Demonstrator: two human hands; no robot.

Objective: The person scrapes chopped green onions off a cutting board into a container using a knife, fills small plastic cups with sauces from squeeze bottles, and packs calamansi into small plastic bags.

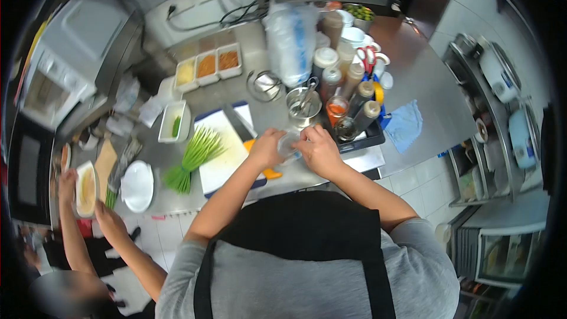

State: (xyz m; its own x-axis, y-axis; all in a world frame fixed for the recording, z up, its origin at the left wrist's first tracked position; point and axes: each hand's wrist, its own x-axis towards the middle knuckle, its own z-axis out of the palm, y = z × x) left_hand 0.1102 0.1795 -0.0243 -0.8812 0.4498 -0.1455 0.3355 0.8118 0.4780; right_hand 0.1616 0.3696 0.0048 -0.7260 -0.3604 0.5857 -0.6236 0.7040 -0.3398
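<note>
My left hand (267, 149) and my right hand (319, 149) are closed on a small clear container (289, 145) between them, over the counter's front edge. Left of my hands, a white cutting board (227, 168) carries part of a bunch of green stalks (198, 153) and a knife (237, 123) whose blade points away. An orange object (271, 173) lies at the board's right side, partly under my left forearm. Just beyond my hands stands a metal pot (303, 106) with utensils in it.
Sauce bottles (348, 77) crowd a dark tray at right, beside a blue cloth (405, 126). Spice tubs (207, 66) stand at the back. At far left, another person's hands hold a white dish (86, 190). A white bowl (137, 186) sits nearby.
</note>
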